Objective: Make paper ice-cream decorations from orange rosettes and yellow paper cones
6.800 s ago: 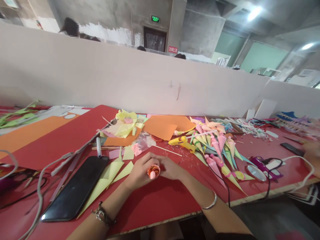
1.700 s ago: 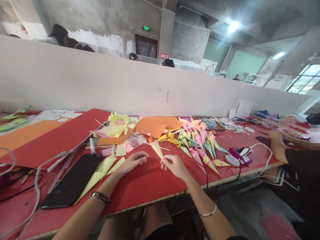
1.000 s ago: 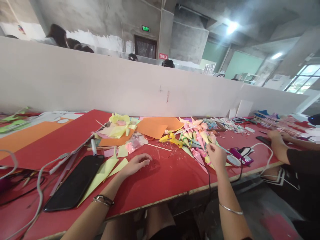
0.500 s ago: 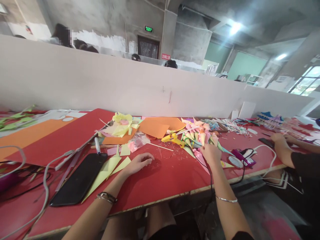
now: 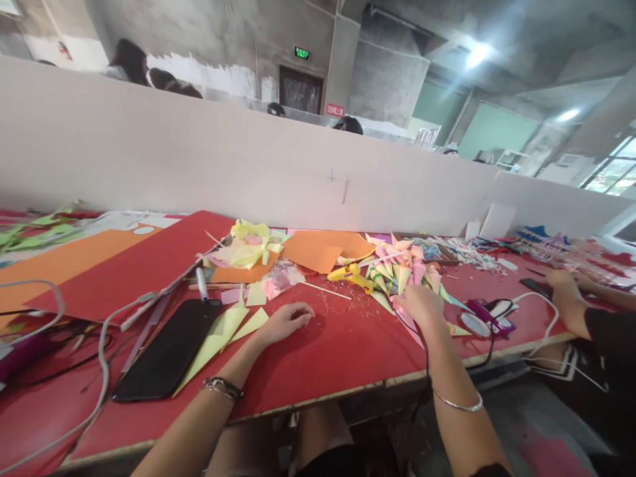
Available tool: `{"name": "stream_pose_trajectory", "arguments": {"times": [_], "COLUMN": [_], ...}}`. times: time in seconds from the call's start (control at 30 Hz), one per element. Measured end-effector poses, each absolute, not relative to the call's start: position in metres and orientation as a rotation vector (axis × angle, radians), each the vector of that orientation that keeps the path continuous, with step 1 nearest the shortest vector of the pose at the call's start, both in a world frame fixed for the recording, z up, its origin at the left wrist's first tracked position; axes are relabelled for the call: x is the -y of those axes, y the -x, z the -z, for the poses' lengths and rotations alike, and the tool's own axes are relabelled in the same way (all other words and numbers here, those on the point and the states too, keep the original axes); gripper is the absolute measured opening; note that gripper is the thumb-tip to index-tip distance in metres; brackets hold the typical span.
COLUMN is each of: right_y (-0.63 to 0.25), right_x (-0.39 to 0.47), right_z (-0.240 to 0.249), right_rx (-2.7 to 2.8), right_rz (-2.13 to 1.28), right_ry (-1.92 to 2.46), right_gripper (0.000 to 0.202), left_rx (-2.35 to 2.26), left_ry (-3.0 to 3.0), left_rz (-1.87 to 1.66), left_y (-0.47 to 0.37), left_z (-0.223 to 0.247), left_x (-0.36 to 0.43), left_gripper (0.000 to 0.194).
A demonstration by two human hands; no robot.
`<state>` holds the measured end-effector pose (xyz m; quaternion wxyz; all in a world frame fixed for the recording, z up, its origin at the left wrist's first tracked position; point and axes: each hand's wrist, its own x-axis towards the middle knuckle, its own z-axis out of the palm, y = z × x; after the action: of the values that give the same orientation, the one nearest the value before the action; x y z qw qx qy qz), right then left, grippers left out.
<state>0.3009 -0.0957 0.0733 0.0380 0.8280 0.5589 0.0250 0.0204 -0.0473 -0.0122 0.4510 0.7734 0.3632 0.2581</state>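
Note:
My left hand (image 5: 287, 322) rests on the red tabletop (image 5: 338, 358), fingers loosely bent, thumb apart, holding nothing. Just left of it lie yellow paper pieces (image 5: 218, 338). At the near edge of a pile of small paper cones (image 5: 403, 275), pink, yellow and green, my right hand (image 5: 422, 308) is closed with its back toward me. Its fingertips are mostly hidden, so I cannot make out what they grip. Pink paper shows beside and under it. A yellow glue gun (image 5: 350, 275) lies left of the cones, between the two hands but farther back.
A black phone (image 5: 166, 351) and a marker (image 5: 201, 283) lie on the left, near red and orange sheets (image 5: 163, 258). Orange paper (image 5: 318, 248) sits at the back against a white partition (image 5: 278, 172). On the right are a purple device (image 5: 491, 318), cables and another person's hand (image 5: 559, 285).
The whole view has shifted slightly, so everything sits a little farther right. Both hands stay nearly where they were, the left on the table and the right at the cones.

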Motion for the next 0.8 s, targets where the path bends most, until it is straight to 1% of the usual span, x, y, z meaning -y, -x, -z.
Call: {"name": "stream_pose_trajectory", "arguments": {"times": [0.07,0.17,0.23,0.33,0.47,0.5,0.57,0.7,0.8], "right_y": [-0.277,-0.236,-0.208,-0.172,-0.135,-0.129,-0.119,-0.111,-0.111], "right_x": [0.093,0.075,0.054,0.019,-0.022,-0.03,-0.045,-0.062,-0.065], "right_z": [-0.082,-0.089,-0.089,-0.086,-0.076,-0.073,-0.066,-0.057,-0.052], "right_rx": [-2.051,-2.626,-2.739,-2.67,-2.516,-2.458,-2.34,-2.185,-2.202], "right_rz": [-0.045,-0.025,-0.053,-0.052,-0.028,-0.019,0.006,0.061,0.084], "right_ry": [-2.354,-1.922,-1.758,-1.642,-1.648,-1.666,-1.71,-1.803,-1.836], "right_gripper": [0.034,0.032,0.028,0.032,0.019,0.019,0.031,0.031,0.031], "left_rx": [-0.895,-0.885,-0.884,-0.902,-0.927,-0.93,-0.933,-0.917,-0.924], "left_ry": [-1.913,-1.928,-1.944,-1.973,-2.014,-2.025,-2.046,-2.083,-2.103], "left_rz": [-0.63,-0.64,-0.651,-0.651,-0.654,-0.654,-0.649,-0.648,-0.635], "left_y": [-0.021,-0.021,-0.021,-0.021,-0.022,-0.022,-0.022,-0.022,-0.022], "left_z": [0.012,0.012,0.012,0.012,0.01,0.01,0.009,0.008,0.009], "left_x": [0.048,0.049,0.049,0.05,0.052,0.053,0.055,0.056,0.055], "left_gripper": [0.024,0.023,0.022,0.022,0.021,0.02,0.02,0.019,0.019]}}
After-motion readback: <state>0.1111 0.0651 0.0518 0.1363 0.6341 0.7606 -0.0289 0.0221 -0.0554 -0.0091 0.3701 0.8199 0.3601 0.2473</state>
